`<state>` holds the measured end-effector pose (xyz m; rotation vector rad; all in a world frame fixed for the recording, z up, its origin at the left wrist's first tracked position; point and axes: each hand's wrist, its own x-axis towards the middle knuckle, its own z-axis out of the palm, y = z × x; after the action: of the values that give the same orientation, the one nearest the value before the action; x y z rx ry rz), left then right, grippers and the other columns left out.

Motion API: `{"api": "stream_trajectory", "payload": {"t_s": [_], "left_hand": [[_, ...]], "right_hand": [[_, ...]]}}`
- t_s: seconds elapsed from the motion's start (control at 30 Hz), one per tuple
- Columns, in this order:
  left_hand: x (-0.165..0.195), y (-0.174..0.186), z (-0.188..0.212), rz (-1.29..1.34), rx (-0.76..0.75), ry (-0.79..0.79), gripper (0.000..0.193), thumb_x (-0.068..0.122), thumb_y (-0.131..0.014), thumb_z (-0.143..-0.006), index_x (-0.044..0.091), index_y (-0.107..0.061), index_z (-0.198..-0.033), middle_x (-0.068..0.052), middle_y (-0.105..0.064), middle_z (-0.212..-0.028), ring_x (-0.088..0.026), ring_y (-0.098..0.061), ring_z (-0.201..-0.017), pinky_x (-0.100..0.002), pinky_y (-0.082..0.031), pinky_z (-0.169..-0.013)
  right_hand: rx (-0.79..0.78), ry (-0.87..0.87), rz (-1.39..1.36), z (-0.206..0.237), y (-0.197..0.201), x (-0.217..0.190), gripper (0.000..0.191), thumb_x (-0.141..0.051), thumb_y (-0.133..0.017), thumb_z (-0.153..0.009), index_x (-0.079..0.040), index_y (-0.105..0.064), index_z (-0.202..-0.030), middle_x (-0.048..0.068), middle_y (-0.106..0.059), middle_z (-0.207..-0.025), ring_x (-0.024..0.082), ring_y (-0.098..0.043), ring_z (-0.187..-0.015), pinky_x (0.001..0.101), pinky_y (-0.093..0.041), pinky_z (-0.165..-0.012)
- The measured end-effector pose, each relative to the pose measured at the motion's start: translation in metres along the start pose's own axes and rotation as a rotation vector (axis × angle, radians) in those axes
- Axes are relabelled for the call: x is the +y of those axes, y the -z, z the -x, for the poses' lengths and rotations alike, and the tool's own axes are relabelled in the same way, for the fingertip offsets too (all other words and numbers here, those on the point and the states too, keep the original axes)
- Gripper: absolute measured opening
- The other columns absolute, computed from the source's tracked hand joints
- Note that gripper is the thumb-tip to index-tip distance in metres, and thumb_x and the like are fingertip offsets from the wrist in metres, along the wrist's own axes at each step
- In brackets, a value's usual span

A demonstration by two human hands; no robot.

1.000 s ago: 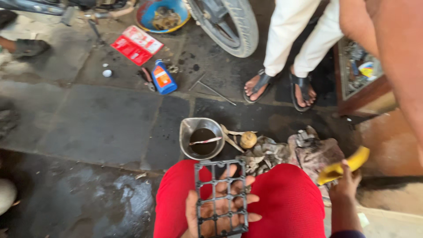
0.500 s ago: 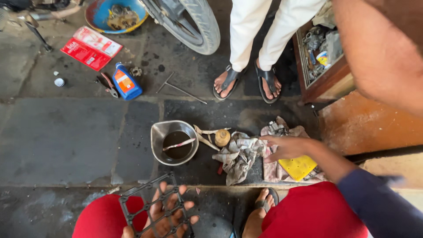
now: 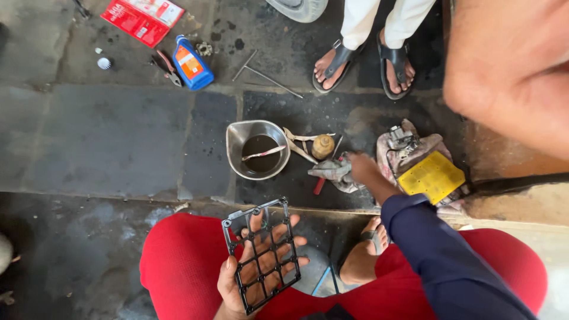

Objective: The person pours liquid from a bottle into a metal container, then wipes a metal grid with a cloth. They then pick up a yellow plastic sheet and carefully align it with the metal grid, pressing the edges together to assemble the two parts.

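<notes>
Head view, single entry. Left hand (image 3: 252, 269): palm up over the red-trousered lap, fingers spread flat under a black grid frame (image 3: 261, 255), thumb hooked on its lower left edge; the frame lies on the hand rather than being clamped. Frame: rectangular lattice with open cells and small bolt lugs along the rim; looks rigid, light, probably cast or moulded, possibly oily, so likely slippery. Best hold, by my judgement: the outer rim at two opposite edges, since the thin cross-bars look weaker.

Right hand (image 3: 361, 169): reaching down to the stone floor, closed around a grey greasy rag (image 3: 333, 172); how tight the fingers sit I cannot tell. Rag: soft, limp, can be taken anywhere.

Near it: metal bowl (image 3: 258, 149) of dark oil with a brush inside, small brown bottle (image 3: 323, 146), yellow plate (image 3: 431, 176) on more cloth. Further off: blue oil bottle (image 3: 191, 65), red box (image 3: 144, 18), T-wrench (image 3: 264, 74). Another person's sandalled feet (image 3: 361, 59) stand beyond.
</notes>
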<state>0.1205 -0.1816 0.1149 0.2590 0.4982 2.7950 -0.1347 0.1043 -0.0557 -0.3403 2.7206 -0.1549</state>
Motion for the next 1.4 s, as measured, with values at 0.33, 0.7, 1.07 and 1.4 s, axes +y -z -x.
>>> {"api": "stream_trajectory", "payload": {"t_s": [0.33, 0.7, 1.07, 1.4], "left_hand": [[0.008, -0.027, 0.0, -0.106, 0.15, 0.041, 0.085, 0.05, -0.053, -0.099, 0.028, -0.007, -0.166, -0.026, -0.019, -0.169, -0.04, -0.028, -0.155, -0.066, -0.031, -0.12], [-0.036, -0.077, -0.076, -0.002, 0.188, -0.067, 0.085, 0.069, -0.044, -0.102, 0.035, -0.007, -0.171, -0.019, -0.046, -0.15, -0.038, -0.052, -0.134, -0.058, -0.045, -0.111], [0.073, -0.103, -0.091, -0.23, 0.094, -0.198, 0.099, 0.078, -0.045, -0.096, 0.031, -0.005, -0.174, -0.022, -0.04, -0.163, -0.037, -0.049, -0.14, -0.057, -0.043, -0.114], [0.004, -0.07, -0.095, -0.364, -0.004, 0.028, 0.101, 0.068, -0.052, -0.102, -0.003, -0.019, -0.166, -0.016, -0.036, -0.167, -0.033, -0.036, -0.154, -0.046, -0.031, -0.128]], "right_hand": [[-0.532, 0.497, -0.356, 0.118, 0.189, -0.001, 0.065, -0.014, -0.064, -0.072, -0.008, -0.064, -0.137, 0.014, -0.078, -0.123, 0.029, -0.078, -0.106, 0.0374, -0.059, -0.093], [0.559, 0.795, -0.574, 0.259, 0.168, -0.157, 0.048, -0.012, -0.06, -0.091, 0.007, -0.056, -0.135, 0.034, -0.052, -0.146, 0.054, -0.045, -0.145, 0.0583, -0.04, -0.123], [0.435, 1.227, -0.371, 0.274, 0.148, -0.138, 0.018, -0.017, -0.077, -0.082, -0.004, -0.071, -0.093, 0.012, -0.069, -0.094, 0.029, -0.07, -0.09, 0.0413, -0.057, -0.072], [0.783, 0.706, -0.336, 0.203, 0.205, -0.16, 0.029, -0.002, -0.069, -0.081, 0.001, -0.067, -0.11, 0.02, -0.063, -0.107, 0.039, -0.063, -0.098, 0.047, -0.049, -0.082]]}}
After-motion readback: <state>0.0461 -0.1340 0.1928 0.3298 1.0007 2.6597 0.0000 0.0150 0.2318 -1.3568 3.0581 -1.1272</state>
